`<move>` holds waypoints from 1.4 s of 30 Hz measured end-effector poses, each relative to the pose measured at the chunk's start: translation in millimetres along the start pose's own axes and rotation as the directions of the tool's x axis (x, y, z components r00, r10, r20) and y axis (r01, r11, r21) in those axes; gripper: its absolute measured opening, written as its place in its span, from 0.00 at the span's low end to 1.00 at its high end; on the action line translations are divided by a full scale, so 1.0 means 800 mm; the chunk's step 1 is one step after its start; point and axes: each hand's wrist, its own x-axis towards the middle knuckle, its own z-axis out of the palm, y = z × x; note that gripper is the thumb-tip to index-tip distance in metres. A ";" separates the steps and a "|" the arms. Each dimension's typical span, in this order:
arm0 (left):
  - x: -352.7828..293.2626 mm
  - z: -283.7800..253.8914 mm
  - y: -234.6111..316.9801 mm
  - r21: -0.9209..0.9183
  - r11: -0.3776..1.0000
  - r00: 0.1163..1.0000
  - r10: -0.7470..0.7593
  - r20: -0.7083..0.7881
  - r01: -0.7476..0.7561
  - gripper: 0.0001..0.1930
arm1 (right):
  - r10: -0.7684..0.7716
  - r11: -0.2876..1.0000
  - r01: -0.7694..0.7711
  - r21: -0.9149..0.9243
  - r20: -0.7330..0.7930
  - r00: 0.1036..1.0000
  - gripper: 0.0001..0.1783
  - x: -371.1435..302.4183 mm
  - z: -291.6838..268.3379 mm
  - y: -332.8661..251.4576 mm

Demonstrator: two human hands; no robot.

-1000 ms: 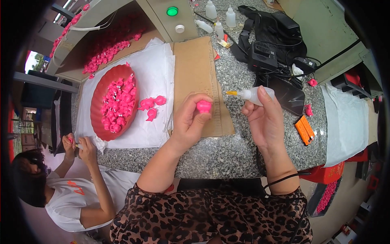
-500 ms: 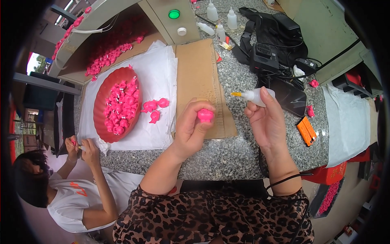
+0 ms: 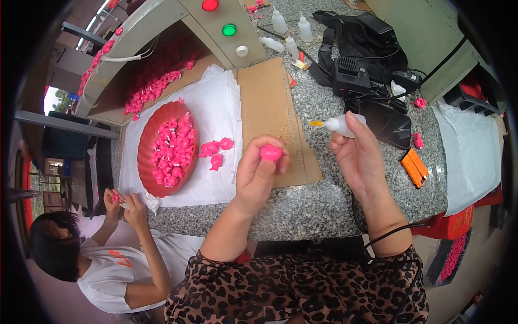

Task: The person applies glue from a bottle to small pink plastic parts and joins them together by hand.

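My left hand is closed around a small glossy pink figure, its rounded side turned up between thumb and fingers, above the cardboard sheet. In my right hand lies a white squeeze bottle with a yellow tip, gripped by thumb and curled fingers. The tip points left toward the pink figure, with a gap between them. To the left, a red scalloped bowl holds many pink figures, and a few loose pink figures lie beside it on white paper.
Behind stand several squeeze bottles. A black bag with cables lies at the back right, an orange tool-like piece on the granite table. A beige machine holds more pink figures. A co-worker sits at left.
My left hand has rolled the pink figure, so a smoother rounded side now faces up. The right hand still holds the bottle alike. The whole view has shifted slightly.
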 end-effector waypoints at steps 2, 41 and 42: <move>0.002 -0.003 0.004 -0.106 0.993 0.999 -0.053 -0.013 0.052 0.18 | -0.004 1.000 0.004 -0.018 -0.012 1.000 0.08 0.000 0.001 0.000; 0.010 -0.024 0.003 -0.509 0.798 0.946 -0.259 0.192 0.322 0.16 | 0.002 1.000 -0.002 -0.003 -0.006 1.000 0.09 0.003 0.000 0.001; 0.009 -0.024 0.002 -0.509 0.798 0.946 -0.260 0.193 0.323 0.16 | 0.002 1.000 -0.002 -0.002 -0.007 1.000 0.09 0.004 0.000 0.001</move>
